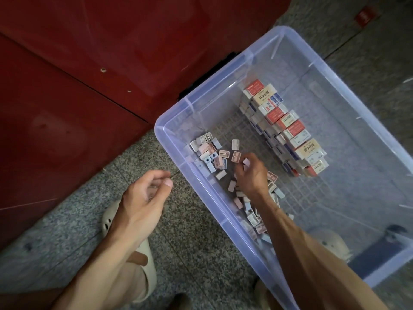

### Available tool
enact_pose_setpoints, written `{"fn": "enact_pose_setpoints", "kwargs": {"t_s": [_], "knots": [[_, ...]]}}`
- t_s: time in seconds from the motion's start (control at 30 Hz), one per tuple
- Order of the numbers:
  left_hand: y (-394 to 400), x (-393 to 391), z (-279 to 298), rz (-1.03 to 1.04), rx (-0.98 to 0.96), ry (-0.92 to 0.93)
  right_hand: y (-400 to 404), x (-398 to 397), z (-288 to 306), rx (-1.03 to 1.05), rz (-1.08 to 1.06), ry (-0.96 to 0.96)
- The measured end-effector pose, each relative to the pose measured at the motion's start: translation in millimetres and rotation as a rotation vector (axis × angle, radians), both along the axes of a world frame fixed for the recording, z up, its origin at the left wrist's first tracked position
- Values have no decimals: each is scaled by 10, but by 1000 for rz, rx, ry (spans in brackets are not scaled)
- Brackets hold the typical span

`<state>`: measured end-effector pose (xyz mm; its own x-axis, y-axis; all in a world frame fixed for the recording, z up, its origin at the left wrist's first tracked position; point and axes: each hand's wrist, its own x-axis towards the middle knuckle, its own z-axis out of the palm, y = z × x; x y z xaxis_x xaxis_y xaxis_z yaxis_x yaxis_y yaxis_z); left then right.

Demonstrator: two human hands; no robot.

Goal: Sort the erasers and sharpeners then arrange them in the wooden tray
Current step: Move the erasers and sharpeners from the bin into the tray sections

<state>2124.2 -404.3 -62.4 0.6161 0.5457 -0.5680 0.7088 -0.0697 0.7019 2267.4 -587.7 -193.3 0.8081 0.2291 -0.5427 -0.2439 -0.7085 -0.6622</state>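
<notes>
A clear plastic bin (223,229) stands on the floor. Inside it, boxed erasers (288,128) in red, cream and blue wrappers lie in a long row along the right. Small pastel sharpeners (209,153) are heaped at the near left corner, and more sharpeners (252,217) lie scattered under my right forearm. My right hand (251,175) reaches into the bin and pinches a small pale sharpeners piece (245,162) at its fingertips. My left hand (145,198) hovers outside the bin over the floor, fingers loosely curled, holding nothing. No wooden tray is in view.
A dark red cabinet (78,74) stands to the left and behind the bin. The floor (190,253) is grey speckled stone. Beige clogs (143,260) on my feet show beside and through the bin.
</notes>
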Motion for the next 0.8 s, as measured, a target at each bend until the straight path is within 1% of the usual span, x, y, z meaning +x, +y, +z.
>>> {"fn": "enact_pose_setpoints", "kwargs": {"t_s": [0.07,0.13,0.23,0.3,0.5,0.57,0.67,0.8], "knots": [[-2,15,72,11,8,-7,18,85,209,139,-222,148],[-16,38,166,17,7,-19,44,166,508,287,-398,229],[-58,113,377,46,-9,-55,105,242,977,488,-578,299],[-82,154,554,56,-15,-92,161,243,1301,575,-635,336],[-69,151,1129,57,38,-234,305,25,2304,716,-693,370],[-70,93,1372,84,49,-293,333,-133,2648,766,-694,350],[-105,-35,1716,117,59,-379,374,-419,3081,824,-649,315],[-192,-313,2133,147,68,-484,459,-865,3518,904,-604,299]]}}
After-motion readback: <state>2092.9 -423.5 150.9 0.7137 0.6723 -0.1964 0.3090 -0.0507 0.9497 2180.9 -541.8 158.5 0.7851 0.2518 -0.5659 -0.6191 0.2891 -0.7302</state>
